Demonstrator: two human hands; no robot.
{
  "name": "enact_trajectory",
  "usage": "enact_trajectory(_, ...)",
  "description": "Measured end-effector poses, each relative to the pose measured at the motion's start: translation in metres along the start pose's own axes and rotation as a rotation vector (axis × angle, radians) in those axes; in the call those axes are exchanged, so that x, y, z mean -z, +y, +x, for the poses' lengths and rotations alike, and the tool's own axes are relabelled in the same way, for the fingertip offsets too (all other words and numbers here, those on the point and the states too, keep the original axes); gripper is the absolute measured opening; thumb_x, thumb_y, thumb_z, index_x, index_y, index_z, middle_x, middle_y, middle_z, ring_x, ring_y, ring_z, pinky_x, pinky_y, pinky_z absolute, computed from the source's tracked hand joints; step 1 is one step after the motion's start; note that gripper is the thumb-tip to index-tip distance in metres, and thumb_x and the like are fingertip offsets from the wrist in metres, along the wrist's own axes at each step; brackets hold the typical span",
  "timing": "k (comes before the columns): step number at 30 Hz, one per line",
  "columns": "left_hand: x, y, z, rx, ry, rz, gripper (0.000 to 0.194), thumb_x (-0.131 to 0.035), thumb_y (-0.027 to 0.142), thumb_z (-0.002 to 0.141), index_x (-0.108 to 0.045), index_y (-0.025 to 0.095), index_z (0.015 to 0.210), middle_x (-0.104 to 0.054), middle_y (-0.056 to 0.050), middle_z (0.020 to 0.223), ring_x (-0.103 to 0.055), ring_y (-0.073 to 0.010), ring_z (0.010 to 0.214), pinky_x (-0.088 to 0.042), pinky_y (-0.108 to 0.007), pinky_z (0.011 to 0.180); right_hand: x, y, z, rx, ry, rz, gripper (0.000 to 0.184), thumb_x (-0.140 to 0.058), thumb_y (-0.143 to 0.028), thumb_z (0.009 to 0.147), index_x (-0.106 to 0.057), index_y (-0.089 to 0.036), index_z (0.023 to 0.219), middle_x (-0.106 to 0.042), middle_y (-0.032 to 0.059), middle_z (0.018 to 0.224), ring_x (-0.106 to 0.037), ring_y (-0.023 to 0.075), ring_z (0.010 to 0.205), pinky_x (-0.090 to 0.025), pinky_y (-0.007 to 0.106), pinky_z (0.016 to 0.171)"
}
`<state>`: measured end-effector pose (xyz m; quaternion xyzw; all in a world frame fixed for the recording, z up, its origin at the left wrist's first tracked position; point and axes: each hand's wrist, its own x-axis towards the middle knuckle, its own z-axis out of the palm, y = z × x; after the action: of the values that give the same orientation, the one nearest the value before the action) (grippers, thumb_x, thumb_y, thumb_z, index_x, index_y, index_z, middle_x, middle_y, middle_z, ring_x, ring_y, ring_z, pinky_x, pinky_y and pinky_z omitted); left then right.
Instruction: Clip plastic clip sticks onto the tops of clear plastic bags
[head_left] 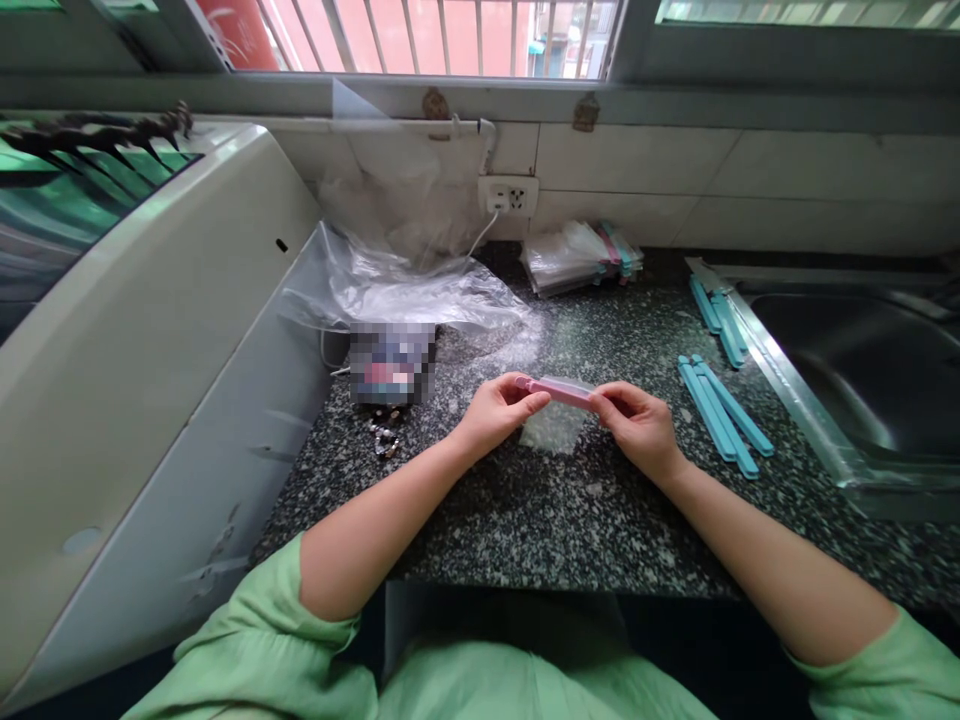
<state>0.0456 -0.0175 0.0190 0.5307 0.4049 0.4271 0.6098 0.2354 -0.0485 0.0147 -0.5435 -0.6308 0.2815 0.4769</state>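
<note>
A pink bag sealing clip (562,391) is stretched level between my two hands over the counter. My left hand (496,415) pinches its left end between thumb and fingers. At the other end, the thumb and fingers of my right hand (641,428) are closed on it. A small clear plastic bag (553,430) shows at the clip, hanging below it; how far the clip is closed on the bag I cannot make out. To the right of my right hand lie several light blue clips (712,410), and another group of blue clips (718,322) is farther back.
Clear bags with blue and pink clips (574,260) are piled by the wall. A large crumpled plastic sheet (420,290) lies left of them, behind a blurred-out object (390,362) and a beaded strap (385,440). A metal sink (847,350) borders the right; a white appliance (195,300) borders the left.
</note>
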Motion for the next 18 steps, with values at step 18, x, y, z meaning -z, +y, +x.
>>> enact_trajectory(18, 0.0016, 0.002, -0.0011, -0.146, 0.064, 0.102, 0.034, -0.068, 0.047, 0.063, -0.057, 0.015, 0.058, -0.044, 0.004, 0.056, -0.038, -0.008, 0.055, -0.032, -0.023, 0.055, -0.0005, 0.0025, 0.0016, 0.041, -0.094, -0.07, 0.025, -0.061, -0.043, 0.073, -0.061, -0.018, 0.073, -0.058, 0.0012, 0.066, -0.05, 0.0121, 0.056, -0.041, 0.025, 0.052)
